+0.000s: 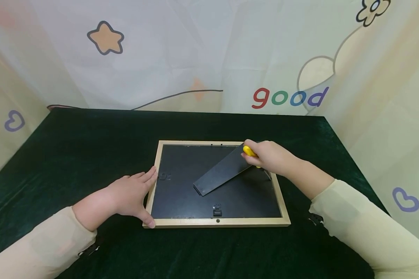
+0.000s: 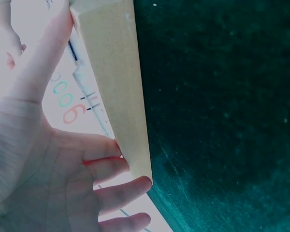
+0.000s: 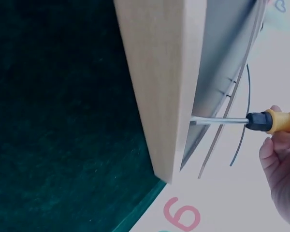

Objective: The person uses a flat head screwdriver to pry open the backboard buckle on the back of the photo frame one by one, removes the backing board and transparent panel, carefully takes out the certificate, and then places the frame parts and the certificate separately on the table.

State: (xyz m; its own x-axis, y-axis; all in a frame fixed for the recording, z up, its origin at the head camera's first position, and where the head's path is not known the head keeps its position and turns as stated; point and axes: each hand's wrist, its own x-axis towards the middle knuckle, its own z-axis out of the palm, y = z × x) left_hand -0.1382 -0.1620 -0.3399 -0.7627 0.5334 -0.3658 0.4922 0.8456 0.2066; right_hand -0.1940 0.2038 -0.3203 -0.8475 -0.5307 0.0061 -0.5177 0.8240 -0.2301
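Observation:
A picture frame point(image 1: 181, 222) with a light wooden rim lies back side up, showing its black backing board point(image 1: 181, 193). A black stand leg point(image 1: 223, 170) slants across that board, its far end under the right hand. My right hand point(image 1: 276, 157) grips a screwdriver by its yellow handle point(image 3: 282, 121). In the right wrist view the metal shaft point(image 3: 220, 121) reaches the inner edge of the frame's right side. At the frame's left side my left hand point(image 1: 134, 195) rests with fingers spread, its thumb point(image 2: 50, 53) by the near corner.
Dark green cloth point(image 1: 90, 155) covers the table around the frame. A pale printed curtain point(image 1: 181, 58) hangs behind and at both sides. Small metal hangers point(image 1: 217, 212) sit on the backing board near its front and left edges.

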